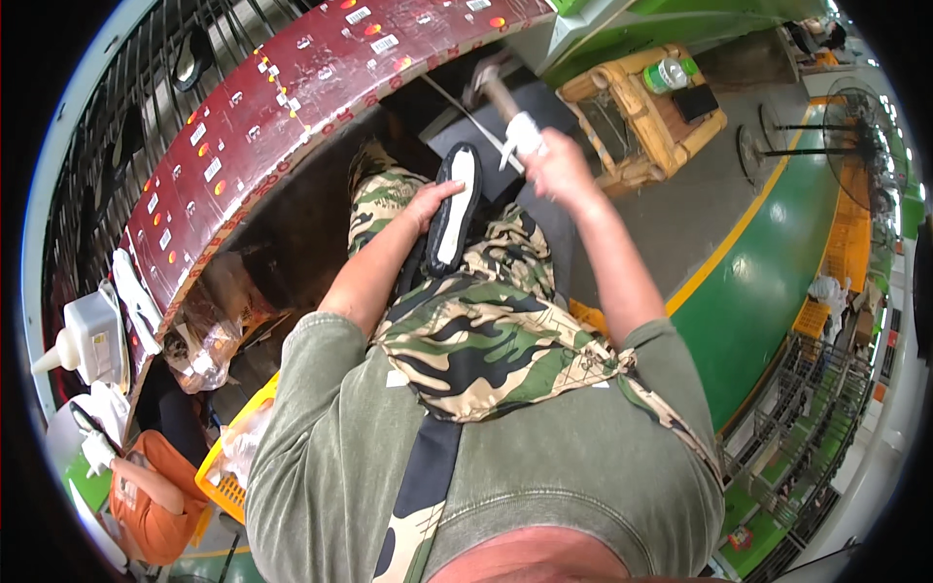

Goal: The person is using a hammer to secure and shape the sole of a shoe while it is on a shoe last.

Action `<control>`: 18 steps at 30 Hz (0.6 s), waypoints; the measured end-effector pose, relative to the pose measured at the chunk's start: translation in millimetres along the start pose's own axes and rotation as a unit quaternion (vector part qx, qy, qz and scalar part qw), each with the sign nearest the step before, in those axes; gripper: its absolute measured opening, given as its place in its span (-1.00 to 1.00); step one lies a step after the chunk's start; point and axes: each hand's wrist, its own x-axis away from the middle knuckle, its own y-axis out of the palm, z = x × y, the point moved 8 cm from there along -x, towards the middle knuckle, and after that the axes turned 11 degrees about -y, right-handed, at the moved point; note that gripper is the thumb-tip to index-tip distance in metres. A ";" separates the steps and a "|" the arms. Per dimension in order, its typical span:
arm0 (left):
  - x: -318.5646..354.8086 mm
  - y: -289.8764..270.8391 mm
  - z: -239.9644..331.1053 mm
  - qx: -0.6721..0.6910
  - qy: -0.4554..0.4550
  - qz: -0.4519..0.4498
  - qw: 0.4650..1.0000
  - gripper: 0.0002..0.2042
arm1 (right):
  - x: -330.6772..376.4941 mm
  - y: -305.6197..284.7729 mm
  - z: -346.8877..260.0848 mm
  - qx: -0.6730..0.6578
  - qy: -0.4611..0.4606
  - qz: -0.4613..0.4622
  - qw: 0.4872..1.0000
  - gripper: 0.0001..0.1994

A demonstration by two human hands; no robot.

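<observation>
My left hand (pixel 428 204) is closed around the side of a black shoe (pixel 449 233), held upright over my lap with its pale, unsoled bottom turned up. In my right hand (pixel 561 175) is a hammer (pixel 501 95), gripped by its handle where white wrapping shows. The hammer's head is raised beyond the shoe, apart from it, and smeared by motion. A camouflage apron (pixel 466 335) covers my lap. The inner side of the shoe and the fingers beneath it are hidden.
A maroon bench top (pixel 292 107) with stickers curves along the left. Ahead on the right stands a bamboo stool (pixel 685 141) bearing a green-capped bottle (pixel 669 75). A white jug (pixel 92 340), a yellow crate (pixel 225 476) and a person in orange (pixel 155 491) are at lower left.
</observation>
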 end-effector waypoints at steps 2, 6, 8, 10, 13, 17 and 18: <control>4.5 2.2 2.5 0.000 0.004 0.011 1.000 -0.54 | 8.6 -46.2 -86.5 0.016 -0.141 0.089 0.986 -0.92; 7.9 7.2 8.4 -0.001 0.009 0.023 1.000 -0.52 | 36.2 -99.5 -186.3 -0.150 -0.390 0.208 0.884 -0.89; 5.3 3.9 6.9 0.002 0.014 0.020 1.000 -0.52 | 46.9 -85.7 -180.8 -0.207 -0.451 0.276 0.823 -0.91; 2.2 1.4 8.1 0.001 0.020 0.014 1.000 -0.52 | 37.2 -38.3 -106.3 -0.129 -0.446 0.246 0.851 -0.93; -1.1 17.4 13.1 -0.039 0.002 0.005 0.999 -0.54 | 23.0 36.9 96.9 0.309 -0.056 -0.018 0.949 -0.72; 7.1 -7.4 17.4 -0.002 0.063 0.071 0.995 -0.50 | 46.4 40.9 113.5 -0.065 0.073 0.040 0.994 -0.79; 3.9 -18.2 17.1 0.022 0.072 0.051 0.996 -0.51 | 52.6 37.5 110.9 -0.043 0.057 0.057 0.996 -0.79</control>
